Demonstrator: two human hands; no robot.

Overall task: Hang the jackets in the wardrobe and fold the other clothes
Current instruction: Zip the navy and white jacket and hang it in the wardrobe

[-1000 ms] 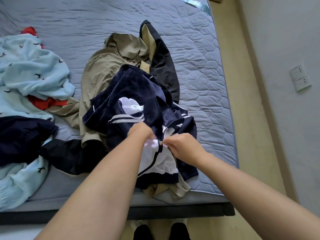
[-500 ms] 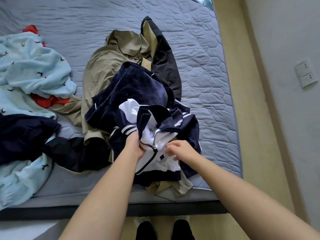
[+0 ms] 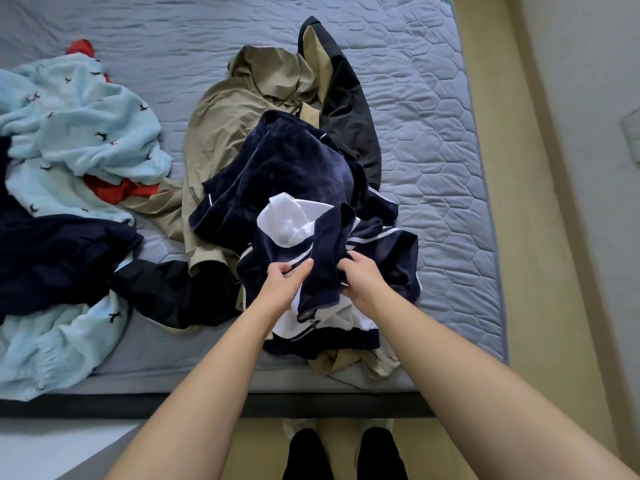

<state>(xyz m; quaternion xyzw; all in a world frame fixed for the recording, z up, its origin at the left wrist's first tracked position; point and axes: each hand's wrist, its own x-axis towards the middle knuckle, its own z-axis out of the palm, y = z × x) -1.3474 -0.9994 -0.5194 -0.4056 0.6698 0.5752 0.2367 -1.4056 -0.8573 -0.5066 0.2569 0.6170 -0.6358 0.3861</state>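
Note:
A navy velvet jacket (image 3: 294, 174) with white lining and white stripes lies bunched near the front edge of the bed (image 3: 433, 140). My left hand (image 3: 285, 284) pinches a striped navy edge of it between thumb and fingers. My right hand (image 3: 362, 278) grips a navy fold of the same jacket just to the right. Under it lies a khaki and black jacket (image 3: 242, 109), spread toward the bed's middle.
At the left of the bed lie a light blue fleece garment with small dark prints (image 3: 79, 133), a red item (image 3: 114, 188) and a dark navy garment (image 3: 52, 258). A wooden floor strip (image 3: 519, 168) and a wall run along the right. My feet stand below the bed edge.
Both hands have shifted their hold from the white zipper area to a navy fold, which now hangs between them over the white lining. The jacket bunch has been lifted and turned slightly.

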